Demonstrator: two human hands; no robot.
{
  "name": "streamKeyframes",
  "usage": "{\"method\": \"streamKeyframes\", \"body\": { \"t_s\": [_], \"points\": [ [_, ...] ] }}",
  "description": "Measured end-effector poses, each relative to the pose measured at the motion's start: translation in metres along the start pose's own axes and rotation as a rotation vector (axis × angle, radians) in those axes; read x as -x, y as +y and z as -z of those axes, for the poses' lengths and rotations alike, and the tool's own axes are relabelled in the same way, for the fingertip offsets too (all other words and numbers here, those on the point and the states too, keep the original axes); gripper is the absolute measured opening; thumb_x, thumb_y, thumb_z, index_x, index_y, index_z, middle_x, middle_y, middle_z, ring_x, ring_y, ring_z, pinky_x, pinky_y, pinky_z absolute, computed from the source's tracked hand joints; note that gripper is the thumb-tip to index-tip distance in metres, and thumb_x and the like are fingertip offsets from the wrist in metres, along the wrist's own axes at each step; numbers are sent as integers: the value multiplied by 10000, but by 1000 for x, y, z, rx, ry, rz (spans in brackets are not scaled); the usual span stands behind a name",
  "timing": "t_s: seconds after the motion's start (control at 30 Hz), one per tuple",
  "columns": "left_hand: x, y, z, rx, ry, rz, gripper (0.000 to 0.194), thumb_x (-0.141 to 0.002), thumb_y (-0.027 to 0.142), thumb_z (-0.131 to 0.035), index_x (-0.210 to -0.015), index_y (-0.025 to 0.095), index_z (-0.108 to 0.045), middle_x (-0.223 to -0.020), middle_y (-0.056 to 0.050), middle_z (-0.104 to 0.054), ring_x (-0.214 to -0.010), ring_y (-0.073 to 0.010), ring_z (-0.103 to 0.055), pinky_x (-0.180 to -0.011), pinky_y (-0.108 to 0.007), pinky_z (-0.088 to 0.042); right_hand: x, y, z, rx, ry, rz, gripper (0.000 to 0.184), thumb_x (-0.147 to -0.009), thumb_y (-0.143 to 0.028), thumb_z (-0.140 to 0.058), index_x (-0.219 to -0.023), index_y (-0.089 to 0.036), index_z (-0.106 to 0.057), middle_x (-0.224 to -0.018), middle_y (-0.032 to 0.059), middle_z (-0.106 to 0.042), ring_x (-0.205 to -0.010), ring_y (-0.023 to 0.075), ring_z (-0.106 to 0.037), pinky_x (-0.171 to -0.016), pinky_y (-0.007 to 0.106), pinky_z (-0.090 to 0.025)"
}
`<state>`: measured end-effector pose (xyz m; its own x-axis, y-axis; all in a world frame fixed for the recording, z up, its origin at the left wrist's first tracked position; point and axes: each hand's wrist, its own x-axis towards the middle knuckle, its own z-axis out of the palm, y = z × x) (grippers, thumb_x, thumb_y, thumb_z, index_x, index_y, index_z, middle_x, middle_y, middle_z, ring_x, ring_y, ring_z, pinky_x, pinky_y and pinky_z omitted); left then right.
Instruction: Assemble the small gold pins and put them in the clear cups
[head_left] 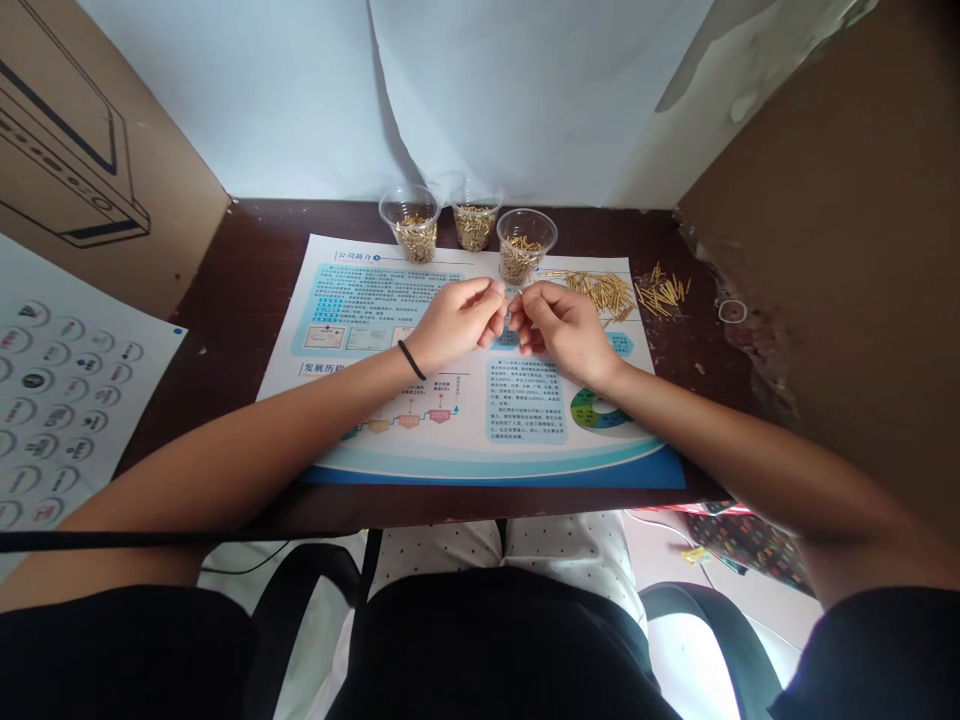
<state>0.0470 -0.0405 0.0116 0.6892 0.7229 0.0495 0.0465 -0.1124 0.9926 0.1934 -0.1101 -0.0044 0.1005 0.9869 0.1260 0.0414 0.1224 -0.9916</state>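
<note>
The left grip (457, 322) and right grip (562, 330) are held close together above a printed sheet (525, 460), fingertips curled inward and nearly meeting; whether a brass pin is pinched between them cannot be told. Beyond, many pins are held in three clear cups (474, 228), while a loose pile (600, 295) and a scatter (661, 292) are left on the counter (247, 240), their long axes lying mostly sideways.
</note>
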Motion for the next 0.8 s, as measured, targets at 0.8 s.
{"method": "streamKeyframes", "body": {
  "t_s": [0.8],
  "points": [
    [-2, 1, 5, 50, -116, -31, 320, -1000, 312, -426, -725, 152, -459, -604, 34, -478, -449, -29, -411, -402, -158, -314, 5, 0, 2, 182, -37, 159, 299, -911, -459, -561, -748, -212, -520, -622, -30, -516, -506, 81, -446, -489, 245, -380]
  ]
}}
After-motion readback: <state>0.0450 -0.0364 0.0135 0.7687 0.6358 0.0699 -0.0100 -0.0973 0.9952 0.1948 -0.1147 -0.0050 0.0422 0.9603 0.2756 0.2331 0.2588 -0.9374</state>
